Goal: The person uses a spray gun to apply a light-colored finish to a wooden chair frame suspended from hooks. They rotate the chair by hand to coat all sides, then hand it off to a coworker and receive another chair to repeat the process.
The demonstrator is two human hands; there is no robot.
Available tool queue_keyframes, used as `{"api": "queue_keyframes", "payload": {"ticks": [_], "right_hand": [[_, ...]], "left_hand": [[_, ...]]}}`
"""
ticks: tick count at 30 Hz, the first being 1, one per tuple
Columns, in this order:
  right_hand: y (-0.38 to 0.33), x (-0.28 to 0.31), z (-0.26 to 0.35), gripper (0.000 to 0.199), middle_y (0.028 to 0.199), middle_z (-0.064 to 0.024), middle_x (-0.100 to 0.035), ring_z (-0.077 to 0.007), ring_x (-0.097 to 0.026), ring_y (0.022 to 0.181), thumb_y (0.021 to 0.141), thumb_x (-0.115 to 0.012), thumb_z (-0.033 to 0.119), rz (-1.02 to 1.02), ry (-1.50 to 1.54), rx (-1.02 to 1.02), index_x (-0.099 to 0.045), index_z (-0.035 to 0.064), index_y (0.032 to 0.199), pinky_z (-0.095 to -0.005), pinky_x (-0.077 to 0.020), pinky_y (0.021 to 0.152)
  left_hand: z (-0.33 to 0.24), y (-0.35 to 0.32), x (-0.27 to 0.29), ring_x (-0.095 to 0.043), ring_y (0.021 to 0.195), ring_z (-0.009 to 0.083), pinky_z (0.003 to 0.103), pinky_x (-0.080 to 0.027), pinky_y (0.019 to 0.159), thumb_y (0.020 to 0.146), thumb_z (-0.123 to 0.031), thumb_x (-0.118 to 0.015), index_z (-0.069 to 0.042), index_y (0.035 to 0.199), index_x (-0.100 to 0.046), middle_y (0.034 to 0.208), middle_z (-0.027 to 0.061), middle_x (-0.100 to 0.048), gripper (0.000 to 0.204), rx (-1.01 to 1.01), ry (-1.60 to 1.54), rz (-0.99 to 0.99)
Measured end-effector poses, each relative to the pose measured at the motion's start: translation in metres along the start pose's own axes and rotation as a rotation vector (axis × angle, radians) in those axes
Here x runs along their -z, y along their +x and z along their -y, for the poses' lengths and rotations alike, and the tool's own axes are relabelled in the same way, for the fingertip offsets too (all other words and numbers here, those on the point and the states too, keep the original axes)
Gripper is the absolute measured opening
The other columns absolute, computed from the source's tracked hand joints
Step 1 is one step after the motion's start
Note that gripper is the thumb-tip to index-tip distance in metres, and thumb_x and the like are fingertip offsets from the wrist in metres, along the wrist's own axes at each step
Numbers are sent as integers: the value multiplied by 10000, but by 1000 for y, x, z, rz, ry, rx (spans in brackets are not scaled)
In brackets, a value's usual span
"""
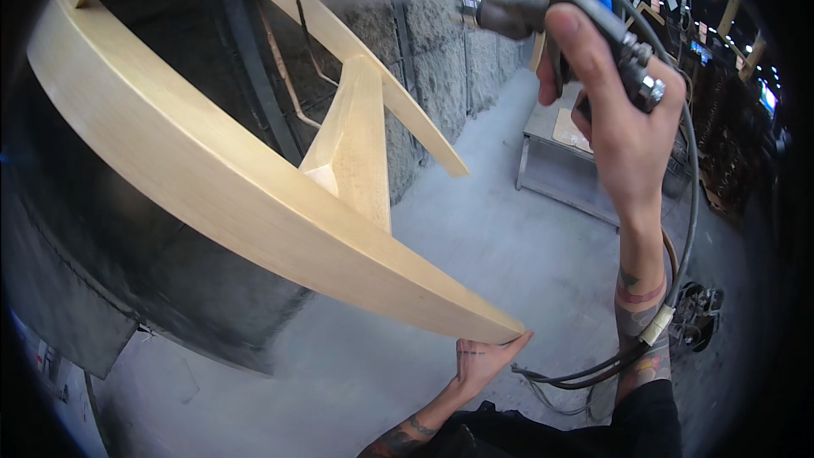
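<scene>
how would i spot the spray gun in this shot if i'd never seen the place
Start from the big pale wooden frame that sweeps across the left and middle, its near tip resting on the left hand. Look up and right to the raised right hand; the spray gun is the dark metal tool gripped in it. A fine mist leaves its nozzle leftward, and a dark hose trails down from it.

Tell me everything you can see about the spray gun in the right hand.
The spray gun is dark metal, with a silver nozzle pointing left and blowing a pale mist toward the wooden frame. The right hand grips it high in the air. A grey hose hangs from its rear end down along the forearm.
</scene>
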State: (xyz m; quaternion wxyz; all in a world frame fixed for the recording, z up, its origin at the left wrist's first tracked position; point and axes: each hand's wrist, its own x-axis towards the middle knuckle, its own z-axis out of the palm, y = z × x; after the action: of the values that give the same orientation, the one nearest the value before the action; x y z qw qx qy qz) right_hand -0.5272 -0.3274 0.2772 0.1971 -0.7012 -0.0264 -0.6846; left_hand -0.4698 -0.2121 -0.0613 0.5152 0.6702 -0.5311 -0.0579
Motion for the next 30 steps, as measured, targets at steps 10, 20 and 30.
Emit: {"api": "queue_keyframes", "payload": {"ticks": [10,20,30], "right_hand": [[-40,49,-4,488,726,-78,-680,-60,-545,514,1050,-594,418,23,-160,-330,-699,-47,1151,-190,-313,426],[-147,137,-89,385,661,-62,-674,-41,-469,468,985,-660,326,18,-65,-583,-744,-34,1093,-218,-317,439],[-179,173,-139,353,632,-61,-649,-73,-510,531,960,-694,246,229,-198,-810,-750,-97,1021,-231,-376,526]], "left_hand": [[12,18,-21,-702,638,219,373,-538,610,767,-316,-918,-54,760,-762,736,42,-748,305,1,-62,-62],[29,44,-59,-671,618,126,301,-509,559,738,-233,-958,-32,808,-623,710,43,-716,397,144,-70,-25],[11,65,-51,-562,560,103,298,-442,510,752,-288,-951,-41,788,-657,653,10,-606,386,117,5,-141]]}}
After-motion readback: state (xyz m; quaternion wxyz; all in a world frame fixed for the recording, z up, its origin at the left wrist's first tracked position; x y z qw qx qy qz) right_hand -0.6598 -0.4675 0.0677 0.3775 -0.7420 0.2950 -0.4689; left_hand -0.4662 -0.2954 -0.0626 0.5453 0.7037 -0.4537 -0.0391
